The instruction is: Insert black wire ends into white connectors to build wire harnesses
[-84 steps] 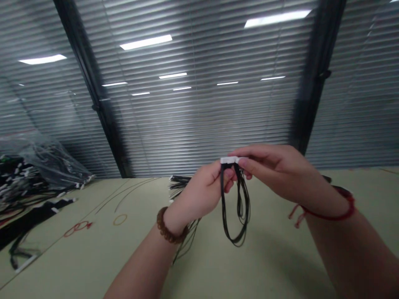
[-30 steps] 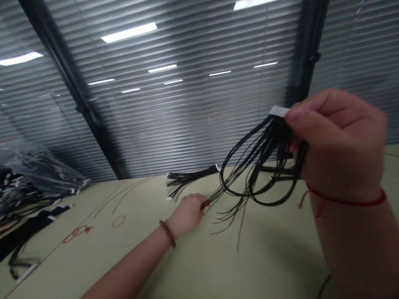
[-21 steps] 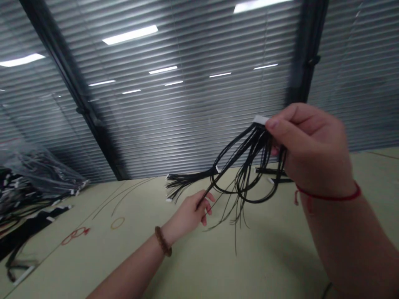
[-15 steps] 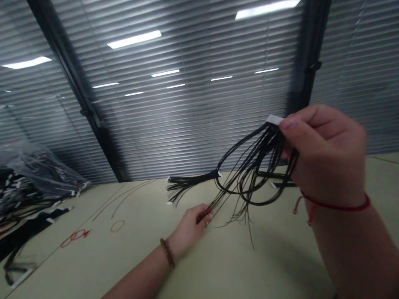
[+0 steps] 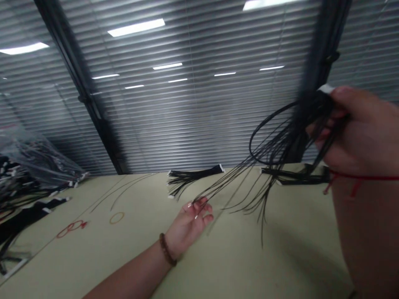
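Up at the right, my right hand is closed on a looped bundle of black wires, gripping it by a white connector. The loose wires hang down and fan out below it. Several of them run straight down-left to my left hand, where their ends lie between thumb and forefinger; the other fingers are loosely curled and apart. Behind my left hand, a flat black wire harness with white connectors lies on the table. More black harnesses lie at the table's back, partly behind the hanging wires.
On the pale table lie a yellow rubber band, a red cord loop and thin loose wires. A clear plastic bag and piled black harnesses are at left. Window blinds stand behind.
My right hand has moved up and right with the wire bundle, drawing the wires out longer. My left hand has turned palm-up and loosened its fingers, with wire ends showing.
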### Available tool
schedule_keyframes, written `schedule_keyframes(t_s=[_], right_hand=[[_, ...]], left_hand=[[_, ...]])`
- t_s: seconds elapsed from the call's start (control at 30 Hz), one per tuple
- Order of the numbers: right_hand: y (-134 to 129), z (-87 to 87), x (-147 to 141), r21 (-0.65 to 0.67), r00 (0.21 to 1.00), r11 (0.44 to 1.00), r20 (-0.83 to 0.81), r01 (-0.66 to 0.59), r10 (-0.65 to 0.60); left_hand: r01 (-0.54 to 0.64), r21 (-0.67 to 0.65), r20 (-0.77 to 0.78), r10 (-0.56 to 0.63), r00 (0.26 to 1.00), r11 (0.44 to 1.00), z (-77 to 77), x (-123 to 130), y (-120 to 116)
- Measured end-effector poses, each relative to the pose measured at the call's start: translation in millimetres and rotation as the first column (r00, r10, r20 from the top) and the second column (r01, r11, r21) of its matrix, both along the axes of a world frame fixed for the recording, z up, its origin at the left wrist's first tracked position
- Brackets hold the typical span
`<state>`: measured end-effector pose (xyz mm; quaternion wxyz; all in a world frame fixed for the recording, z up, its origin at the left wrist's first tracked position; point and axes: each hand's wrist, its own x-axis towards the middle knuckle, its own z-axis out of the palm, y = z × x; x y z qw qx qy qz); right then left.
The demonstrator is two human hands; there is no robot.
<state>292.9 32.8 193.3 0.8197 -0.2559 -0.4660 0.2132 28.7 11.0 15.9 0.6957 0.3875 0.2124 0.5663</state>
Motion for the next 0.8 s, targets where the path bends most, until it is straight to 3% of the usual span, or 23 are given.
schedule_keyframes(t_s=[0.13,0.4,0.8], right_hand=[[11,-3.2,5,-0.096,0.992,0.989,-0.072,-0.113,0.106],[14,-6.4,1,-0.191,0.973,0.959,-0.142,-0.207,0.181],[13,-11.1,-15,-0.185,0.966,0.949,-0.095,-0.255,0.241]], left_hand=[[0.112,-0.041,0.108,-0.107,0.988,0.993,3.5,-3,-4],[0.229,-0.041,0.188,-0.218,0.958,0.973,6.9,1,-10],[0.137,-0.097,0.112,-0.126,0.986,0.986,11.7,11,-13]])
